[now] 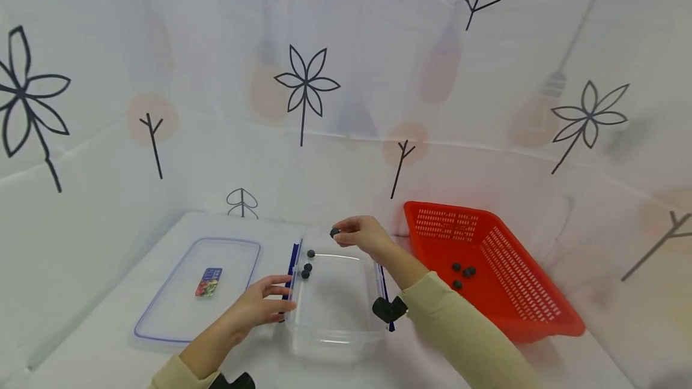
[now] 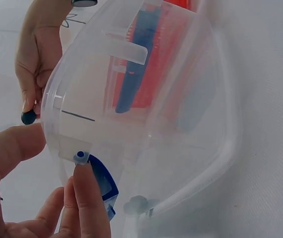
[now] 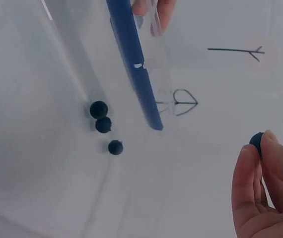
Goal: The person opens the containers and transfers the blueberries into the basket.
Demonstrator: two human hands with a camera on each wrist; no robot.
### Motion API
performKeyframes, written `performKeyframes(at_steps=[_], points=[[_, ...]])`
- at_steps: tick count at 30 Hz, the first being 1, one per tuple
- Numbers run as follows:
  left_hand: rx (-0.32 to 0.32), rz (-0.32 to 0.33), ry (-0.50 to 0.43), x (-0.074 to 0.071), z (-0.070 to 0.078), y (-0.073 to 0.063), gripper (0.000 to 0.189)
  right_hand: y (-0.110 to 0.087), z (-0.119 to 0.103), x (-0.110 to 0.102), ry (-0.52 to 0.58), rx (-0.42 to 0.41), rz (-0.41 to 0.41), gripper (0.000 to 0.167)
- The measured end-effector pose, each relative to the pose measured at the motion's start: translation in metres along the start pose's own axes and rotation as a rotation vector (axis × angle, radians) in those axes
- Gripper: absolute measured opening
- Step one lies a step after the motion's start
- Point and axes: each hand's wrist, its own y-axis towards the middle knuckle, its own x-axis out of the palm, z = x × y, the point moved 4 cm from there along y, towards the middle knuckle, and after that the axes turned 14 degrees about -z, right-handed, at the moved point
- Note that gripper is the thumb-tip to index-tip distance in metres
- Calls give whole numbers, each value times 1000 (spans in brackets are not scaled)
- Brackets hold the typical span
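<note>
My right hand (image 1: 363,234) pinches a blueberry (image 3: 255,142), small, round and dark, between thumb and fingertips, raised above the far end of a clear plastic container (image 1: 340,334). Three more dark blueberries (image 3: 99,109) lie inside it along the left wall. The container has blue side latches (image 2: 104,179), hanging unfastened. My left hand (image 1: 255,304) holds the container's left side, its thumb at the rim and a fingertip against the latch in the left wrist view.
At the right stands a red perforated basket (image 1: 519,269) with several dark blueberries (image 1: 457,284) on its bottom. A clear lid (image 1: 178,293) with a blue edge and a colourful label (image 1: 208,282) lies at the left. A white patterned cloth (image 1: 357,155) hangs behind the table.
</note>
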Motion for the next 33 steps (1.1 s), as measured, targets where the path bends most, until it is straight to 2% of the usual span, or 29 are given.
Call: performKeyframes(at_steps=[9, 15, 19, 26, 33], points=[[16, -19, -5, -2, 0, -1, 60, -26, 2, -25, 46, -9, 80, 26], [16, -6, -4, -2, 0, 0, 60, -44, 7, -52, -5, -6, 164, 27], [8, -5, -5, 0, -1, 1, 59, -55, 20, -70, -13, 16, 198, 30], [0, 13, 12, 0, 1, 1, 58, -79, 34, -99, -49, 40, 208, 38], [-7, 15, 4, -1, -1, 1, 60, -100, 47, -118, -123, 71, 208, 42]])
